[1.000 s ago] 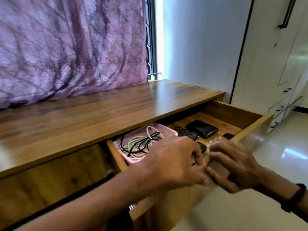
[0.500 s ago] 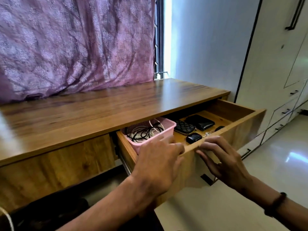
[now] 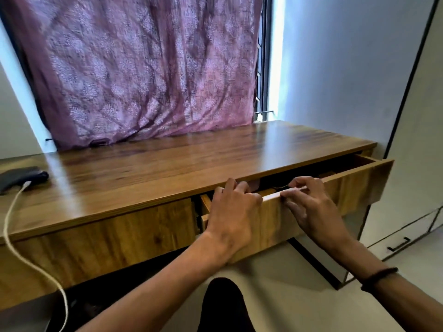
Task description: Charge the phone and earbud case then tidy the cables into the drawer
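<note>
Since half a second earlier, your drawer [image 3: 311,200] had slid most of the way back under the desk [image 3: 167,164], leaving only a narrow gap at its top edge; the pink basket of cables seen inside it before was now almost wholly hidden, only a sliver of pink showing in the gap. Item: fingers of your left hand [image 3: 233,212], curled over the drawer front's top edge near its left end, tips inside the gap, palm flat against the wood face. Item: fingers of your right hand [image 3: 309,207], bent over the same edge further right, tips resting along its lip; a dark band [image 3: 378,275] sat on that wrist. Item: drawer front, angled, its right end standing further out from the desk than its left. Item: phone [image 3: 21,177], dark, lying at the far left of the desk top, well apart from both hands, with a white cable [image 3: 14,245] plugged into it and trailing down over the desk's front edge. Item: purple curtain [image 3: 143,68] hanging behind the desk. Item: white wardrobe [image 3: 419,140] at right.
</note>
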A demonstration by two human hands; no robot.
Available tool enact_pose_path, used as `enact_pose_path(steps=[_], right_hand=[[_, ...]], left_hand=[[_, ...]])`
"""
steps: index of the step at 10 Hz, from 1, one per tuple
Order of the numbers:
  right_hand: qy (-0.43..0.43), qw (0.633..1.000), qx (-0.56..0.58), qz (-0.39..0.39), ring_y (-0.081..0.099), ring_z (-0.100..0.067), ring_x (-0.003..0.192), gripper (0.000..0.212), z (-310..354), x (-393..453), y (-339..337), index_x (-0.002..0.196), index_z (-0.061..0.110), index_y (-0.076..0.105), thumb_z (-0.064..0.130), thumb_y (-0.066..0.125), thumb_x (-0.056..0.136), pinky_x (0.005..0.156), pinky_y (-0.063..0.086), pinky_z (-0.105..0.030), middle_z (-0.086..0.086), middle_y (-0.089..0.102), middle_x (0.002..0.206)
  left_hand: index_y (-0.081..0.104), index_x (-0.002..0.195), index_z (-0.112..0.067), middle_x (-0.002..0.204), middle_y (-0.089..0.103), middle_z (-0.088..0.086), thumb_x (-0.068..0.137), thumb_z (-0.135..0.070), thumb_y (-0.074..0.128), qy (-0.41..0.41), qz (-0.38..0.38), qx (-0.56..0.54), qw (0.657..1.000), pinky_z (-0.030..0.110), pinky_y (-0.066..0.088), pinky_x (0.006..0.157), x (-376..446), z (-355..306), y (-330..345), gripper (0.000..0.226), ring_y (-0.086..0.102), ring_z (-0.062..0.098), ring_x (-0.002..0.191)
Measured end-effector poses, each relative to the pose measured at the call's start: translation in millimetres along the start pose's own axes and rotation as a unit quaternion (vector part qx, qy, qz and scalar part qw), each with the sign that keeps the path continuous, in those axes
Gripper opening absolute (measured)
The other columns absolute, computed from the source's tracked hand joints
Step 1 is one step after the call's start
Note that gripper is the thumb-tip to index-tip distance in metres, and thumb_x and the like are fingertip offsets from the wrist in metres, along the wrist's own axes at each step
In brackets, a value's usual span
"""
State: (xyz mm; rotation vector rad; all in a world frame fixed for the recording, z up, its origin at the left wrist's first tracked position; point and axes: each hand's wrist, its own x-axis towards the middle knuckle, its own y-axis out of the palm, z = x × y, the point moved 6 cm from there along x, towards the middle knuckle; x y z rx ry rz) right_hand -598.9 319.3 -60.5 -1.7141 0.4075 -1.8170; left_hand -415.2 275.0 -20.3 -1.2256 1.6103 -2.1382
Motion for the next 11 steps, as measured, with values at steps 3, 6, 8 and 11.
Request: enact_pose_path(steps=[3,6,8,11], right_hand=[[0.022,0.997,-0.025,0.065,0.05,-0.029,0.128,0.05,-11,62,61,0.126,0.021,0.063,0.012,0.083,0.08,0.107,0.045,-0.049,-0.006,0.053,0.14],[-0.021,0.995,0.007,0.097,0.059,-0.026,0.123,0.047,-5,81,72,0.133,0.019,0.065,0.008,0.074,0.088,0.106,0.049,-0.049,-0.004,0.066,0.133],[0.017,0.985,-0.021,0.169,0.064,-0.024,0.107,0.042,7,100,62,0.12,0.02,0.072,0.013,0.082,0.08,0.089,0.056,-0.038,0.0,0.07,0.119],[-0.018,0.953,0.108,0.281,0.063,-0.013,0.117,0.035,84,123,84,0.131,0.024,0.067,0.037,0.048,0.105,0.102,0.048,-0.034,0.006,0.069,0.131]], left_hand=[[0.048,0.146,-0.032,0.151,0.046,0.002,0.088,-0.048,0.072,-0.074,-0.052,0.051,0.995,0.056,0.029,0.118,40,66,23,0.064,0.036,0.028,0.142],[0.056,0.14,-0.026,0.137,0.061,0.0,0.093,-0.047,0.067,-0.017,-0.059,0.029,0.998,0.043,0.049,0.101,50,80,41,0.053,0.053,0.023,0.126],[0.058,0.138,-0.027,0.135,0.061,-0.001,0.091,-0.046,0.067,-0.026,-0.041,0.009,0.999,0.043,0.05,0.099,48,80,40,0.051,0.053,0.023,0.124],[0.062,0.136,-0.01,0.136,0.063,0.01,0.089,-0.042,0.049,-0.011,0.072,-0.165,0.984,0.037,0.044,0.108,41,121,19,0.058,0.055,0.025,0.124]])
